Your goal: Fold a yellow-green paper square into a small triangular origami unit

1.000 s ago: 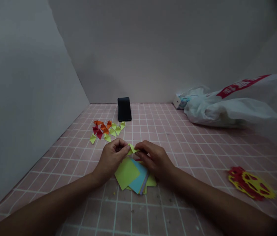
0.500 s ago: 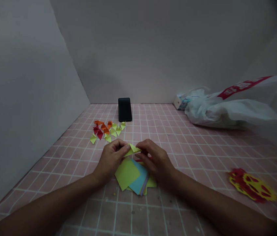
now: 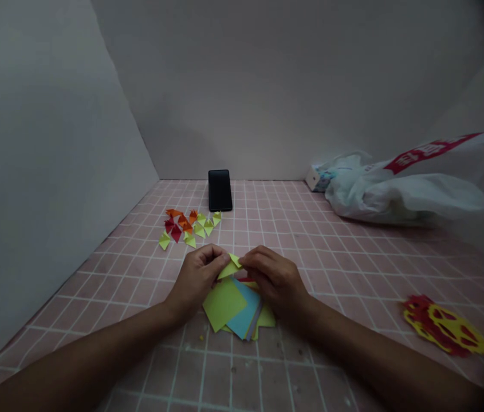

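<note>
Now the yellow paper [image 3: 227,270] tilts more steeply than half a second ago, and the gap in my right hand's [image 3: 274,274] fingertips has narrowed onto its right end; I judge the folding to be mid-crease. My left hand [image 3: 196,274] pinches the other end, above the paper stack [image 3: 224,306]. On the table [image 3: 267,223], folded pieces [image 3: 176,233] lie towards the left edge, the phone [image 3: 220,190] near the far edge; I have sideways room towards the cutouts [image 3: 437,324] near the right edge.
</note>
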Action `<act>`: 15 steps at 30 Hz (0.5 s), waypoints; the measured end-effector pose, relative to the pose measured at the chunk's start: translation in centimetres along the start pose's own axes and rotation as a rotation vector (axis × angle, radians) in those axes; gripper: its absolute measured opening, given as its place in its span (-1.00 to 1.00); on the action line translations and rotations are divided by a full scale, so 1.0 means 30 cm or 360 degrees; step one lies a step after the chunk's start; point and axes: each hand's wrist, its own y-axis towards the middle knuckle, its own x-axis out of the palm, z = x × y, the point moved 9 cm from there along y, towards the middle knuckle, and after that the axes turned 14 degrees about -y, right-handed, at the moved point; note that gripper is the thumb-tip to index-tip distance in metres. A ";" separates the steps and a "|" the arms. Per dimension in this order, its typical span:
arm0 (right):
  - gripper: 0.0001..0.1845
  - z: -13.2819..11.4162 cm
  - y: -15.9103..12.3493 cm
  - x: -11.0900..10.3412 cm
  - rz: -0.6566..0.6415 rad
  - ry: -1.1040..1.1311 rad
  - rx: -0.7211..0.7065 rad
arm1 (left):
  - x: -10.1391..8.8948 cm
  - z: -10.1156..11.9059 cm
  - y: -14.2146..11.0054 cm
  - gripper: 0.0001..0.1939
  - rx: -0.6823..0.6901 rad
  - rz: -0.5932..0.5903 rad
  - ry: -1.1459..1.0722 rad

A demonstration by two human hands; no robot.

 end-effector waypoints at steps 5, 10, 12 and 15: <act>-0.80 -0.019 -0.007 -0.006 0.0082 -0.0108 -0.0152 | -0.002 -0.010 -0.004 -0.76 -0.0043 0.0037 -0.0138; -0.82 -0.046 -0.015 0.000 0.0108 -0.0350 -0.0359 | -0.002 -0.016 -0.005 -0.76 -0.0055 0.0030 -0.0164; -0.83 -0.050 -0.018 0.004 0.0096 -0.0454 -0.0409 | 0.001 -0.018 -0.003 -0.76 -0.0057 0.0011 -0.0153; -0.83 -0.043 -0.023 0.021 0.0033 -0.0580 -0.0425 | 0.008 -0.024 0.001 -0.75 -0.0067 -0.0023 -0.0155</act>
